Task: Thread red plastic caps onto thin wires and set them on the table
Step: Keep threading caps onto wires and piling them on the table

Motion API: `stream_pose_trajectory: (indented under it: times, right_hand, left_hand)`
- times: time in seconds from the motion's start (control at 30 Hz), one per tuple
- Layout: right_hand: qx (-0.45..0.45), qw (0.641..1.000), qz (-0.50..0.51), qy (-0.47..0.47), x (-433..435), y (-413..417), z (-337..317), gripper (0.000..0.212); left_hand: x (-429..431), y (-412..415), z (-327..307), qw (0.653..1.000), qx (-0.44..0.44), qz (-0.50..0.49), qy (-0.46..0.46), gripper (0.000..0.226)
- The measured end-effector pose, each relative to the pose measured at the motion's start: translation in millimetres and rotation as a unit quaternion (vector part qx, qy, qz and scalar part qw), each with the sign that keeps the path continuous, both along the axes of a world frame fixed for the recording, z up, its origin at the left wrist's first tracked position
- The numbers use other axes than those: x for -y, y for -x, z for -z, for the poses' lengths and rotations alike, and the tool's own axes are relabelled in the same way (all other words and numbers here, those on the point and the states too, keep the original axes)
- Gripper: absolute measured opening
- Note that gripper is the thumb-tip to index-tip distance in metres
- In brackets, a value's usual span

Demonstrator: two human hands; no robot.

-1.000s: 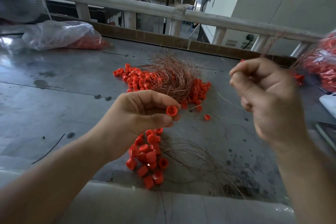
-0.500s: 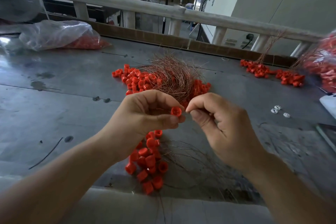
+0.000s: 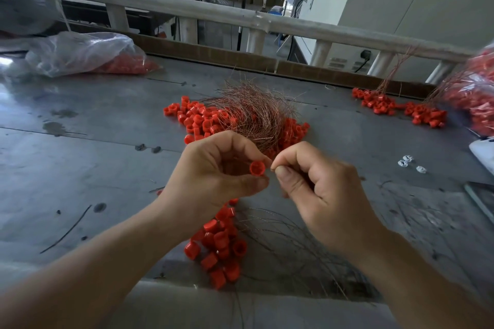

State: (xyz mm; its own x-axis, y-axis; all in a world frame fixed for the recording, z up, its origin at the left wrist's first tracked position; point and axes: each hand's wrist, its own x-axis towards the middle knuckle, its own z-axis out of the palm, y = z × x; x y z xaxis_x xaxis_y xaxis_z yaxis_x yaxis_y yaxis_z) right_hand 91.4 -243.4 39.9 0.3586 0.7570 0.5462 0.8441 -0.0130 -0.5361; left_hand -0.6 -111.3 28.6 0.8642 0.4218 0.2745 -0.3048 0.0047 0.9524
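Note:
My left hand (image 3: 213,171) pinches a small red cap (image 3: 257,168) between thumb and fingers, its open end facing me. My right hand (image 3: 315,189) pinches a thin wire at the cap's right edge, its fingertips almost touching the left hand's; the wire itself is too fine to follow. Behind the hands lies a tangle of copper wires (image 3: 256,112) over a heap of loose red caps (image 3: 200,120). Below the hands, near the table's front edge, lie threaded caps (image 3: 219,246) with their wires (image 3: 288,243) fanning to the right.
The grey metal table (image 3: 80,163) has a clear bag of red caps (image 3: 85,53) at the back left. More caps with wires (image 3: 395,107) and a full bag (image 3: 475,93) are at the back right. Small white pieces (image 3: 409,164) lie right. A railing (image 3: 240,19) runs behind.
My right hand came down from the upper right to meet the left hand at the cap. The left hand kept holding the cap and turned it slightly.

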Motion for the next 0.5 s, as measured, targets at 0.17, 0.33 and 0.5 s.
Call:
stream_pose_trajectory:
  times: [0.17, 0.33, 0.5]
  right_hand:
    - [-0.014, 0.999, 0.006, 0.037, -2.8, 0.4, 3.9, 0.011]
    - [0.008, 0.998, 0.021, 0.062, -2.8, -0.6, 3.8, 0.011]
    - [0.007, 0.998, 0.011, 0.056, -1.1, 1.5, 0.7, 0.01]
  left_hand:
    - [-0.3, -0.3, 0.6, 1.0, 0.002, -0.004, -0.005, 0.024]
    - [-1.3, 1.3, 3.4, 1.0, -0.016, -0.02, -0.004, 0.023]
    - [-2.7, 7.6, 2.7, 1.0, -0.023, 0.002, 0.004, 0.027]
